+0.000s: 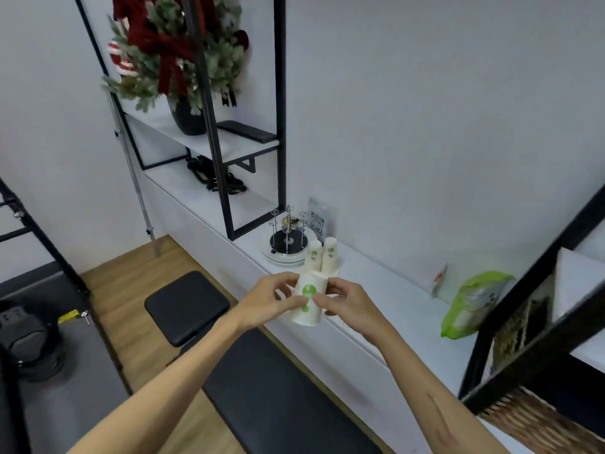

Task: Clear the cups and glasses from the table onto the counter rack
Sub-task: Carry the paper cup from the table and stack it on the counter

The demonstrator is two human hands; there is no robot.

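A white paper cup with a green logo (pixel 309 304) is held upside down in the air above the front edge of the white counter (pixel 386 299). My left hand (pixel 271 298) grips its left side and my right hand (pixel 345 301) grips its right side. Just behind it, two stacks of the same paper cups (pixel 322 255) stand upside down on the counter. Behind those stands a wire cup rack (pixel 288 239) with thin upright prongs on a round dark base and white plates; its prongs carry nothing.
A QR-code sign (pixel 317 221) leans on the wall behind the rack. A green plastic bag (pixel 471 303) lies on the counter at right. Black metal shelving (pixel 280 126) with a potted wreath stands at left, another black frame (pixel 523 306) at right. Black padded benches (pixel 186 306) sit below.
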